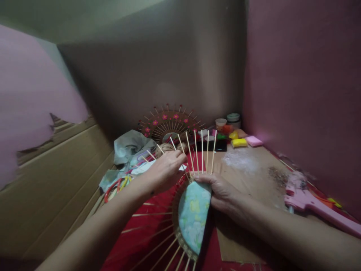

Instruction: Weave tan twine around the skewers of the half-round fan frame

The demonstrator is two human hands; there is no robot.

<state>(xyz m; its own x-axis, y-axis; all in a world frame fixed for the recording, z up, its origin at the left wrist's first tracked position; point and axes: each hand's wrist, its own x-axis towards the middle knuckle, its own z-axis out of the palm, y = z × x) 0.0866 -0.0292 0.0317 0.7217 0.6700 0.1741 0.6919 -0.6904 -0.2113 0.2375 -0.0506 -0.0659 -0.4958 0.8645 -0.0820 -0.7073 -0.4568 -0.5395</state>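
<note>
A half-round piece covered in light blue and yellow patterned cloth (194,216) stands tilted over red fabric, with a woven twine rim and thin wooden sticks (165,252) fanning out from it. My right hand (222,192) grips its upper end, thumb along the rim near the base of the upright sticks. My left hand (169,167) is at the upper left of the rim, fingers pinched together among the sticks; what lies between its fingertips is too small to make out.
Behind stands a decorated stick fan (165,117) with pink flowers. Twine balls (166,149) and grey cloth (132,145) lie left, near red-handled scissors (111,192). Right are cardboard (254,177), a yellow packet (239,142), a pink packet (254,141) and a pink glue gun (307,199).
</note>
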